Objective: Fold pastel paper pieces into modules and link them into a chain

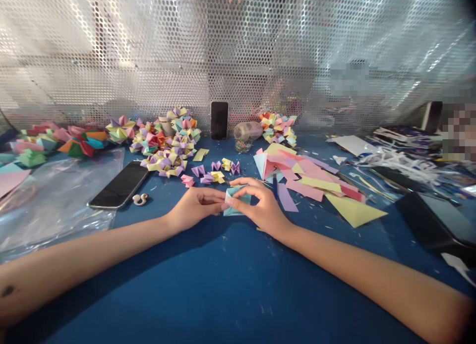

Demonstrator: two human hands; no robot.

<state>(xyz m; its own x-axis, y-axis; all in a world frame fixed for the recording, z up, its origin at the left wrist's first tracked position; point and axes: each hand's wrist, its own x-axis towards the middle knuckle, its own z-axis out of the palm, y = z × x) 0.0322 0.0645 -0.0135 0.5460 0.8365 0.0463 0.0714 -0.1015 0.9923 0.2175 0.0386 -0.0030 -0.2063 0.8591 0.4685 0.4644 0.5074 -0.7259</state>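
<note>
Between my two hands is a small light-blue sheet of origami paper [231, 211], which shows fold lines. My left hand [199, 205] pinches its left edge with thumb and fingertips. From the other side, my right hand [260, 202] grips the paper, the thumb pressed on its face and the fingers curled over the top. Part of the sheet is hidden under the right fingers. Just beyond my hands lie several small folded paper pieces [217, 176] in purple, yellow and pink.
Clusters of folded paper [167, 158] stand at the back left. A phone [121, 185] lies left near white earbuds [140, 200]; another phone [219, 120] leans upright behind. Coloured paper sheets [316, 183] are heaped right, near a black box-like object [424, 220]. A perforated metal panel [167, 81] closes the back.
</note>
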